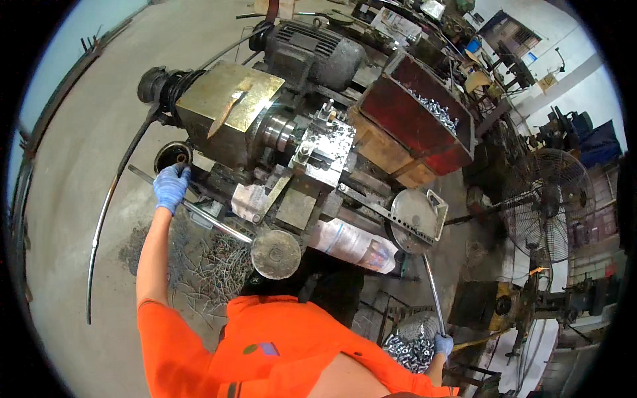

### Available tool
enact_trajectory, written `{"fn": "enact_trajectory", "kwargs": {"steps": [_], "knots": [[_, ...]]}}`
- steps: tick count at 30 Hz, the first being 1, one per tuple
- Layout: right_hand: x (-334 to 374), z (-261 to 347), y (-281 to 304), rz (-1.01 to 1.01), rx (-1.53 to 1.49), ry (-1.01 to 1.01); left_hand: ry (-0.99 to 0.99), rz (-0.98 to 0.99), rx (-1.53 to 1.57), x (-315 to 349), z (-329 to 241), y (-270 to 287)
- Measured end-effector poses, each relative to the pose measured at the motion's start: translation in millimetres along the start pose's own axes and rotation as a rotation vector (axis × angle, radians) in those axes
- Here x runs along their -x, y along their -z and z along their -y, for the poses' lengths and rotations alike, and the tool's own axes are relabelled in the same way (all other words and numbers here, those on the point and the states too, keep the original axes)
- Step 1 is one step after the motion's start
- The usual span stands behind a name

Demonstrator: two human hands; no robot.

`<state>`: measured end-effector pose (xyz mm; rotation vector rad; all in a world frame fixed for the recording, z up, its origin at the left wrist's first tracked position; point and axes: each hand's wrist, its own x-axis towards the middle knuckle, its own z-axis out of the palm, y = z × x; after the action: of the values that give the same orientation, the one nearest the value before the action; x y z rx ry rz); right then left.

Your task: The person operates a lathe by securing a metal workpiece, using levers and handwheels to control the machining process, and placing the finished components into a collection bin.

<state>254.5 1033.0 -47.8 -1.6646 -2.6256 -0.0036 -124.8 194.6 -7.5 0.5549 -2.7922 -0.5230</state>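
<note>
My left hand (pixel 172 188), in a blue knit glove, reaches to a dark round cup (pixel 174 151) at the left end of the lathe (pixel 219 109). Its fingers are drawn together at the cup's near rim, by a small brownish ring-like piece; whether they grip it is too small to tell. Low on the right, my right hand (pixel 443 343), also gloved, is closed around the end of a long steel lever (pixel 433 288). That lever runs up to a round handwheel (pixel 415 215). The chuck (pixel 279 132) and the chip-covered tool slide (pixel 325 149) lie between my hands.
Another steel bar (pixel 212 221) ends at a round disc (pixel 276 255) before me. Metal shavings (pixel 212 265) litter the floor. A basket of shiny metal parts (pixel 411 348) stands by my right hand. Behind are a red bin (pixel 418 119), a motor (pixel 312 53) and, rightward, a fan (pixel 547 205).
</note>
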Motion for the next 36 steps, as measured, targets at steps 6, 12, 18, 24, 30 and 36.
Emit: {"fn": "enact_trajectory", "kwargs": {"steps": [6,12,18,24,30,36], "knots": [[23,4,6,0.055,0.134,-0.015,0.006,-0.038,-0.010,-2,6,-5],[25,3,3,0.069,0.148,-0.043,-0.016,-0.075,-0.031,-2,4,-4],[29,4,1,0.073,0.117,-0.049,-0.008,-0.073,-0.006,-3,7,-5],[33,6,5,0.064,0.121,-0.063,0.020,-0.034,-0.026,0,-2,3],[33,6,3,0.080,0.075,-0.051,0.005,-0.028,-0.046,-1,4,-3],[22,-15,-17,0.011,0.039,0.017,0.027,-0.012,-0.030,3,-6,5]]}}
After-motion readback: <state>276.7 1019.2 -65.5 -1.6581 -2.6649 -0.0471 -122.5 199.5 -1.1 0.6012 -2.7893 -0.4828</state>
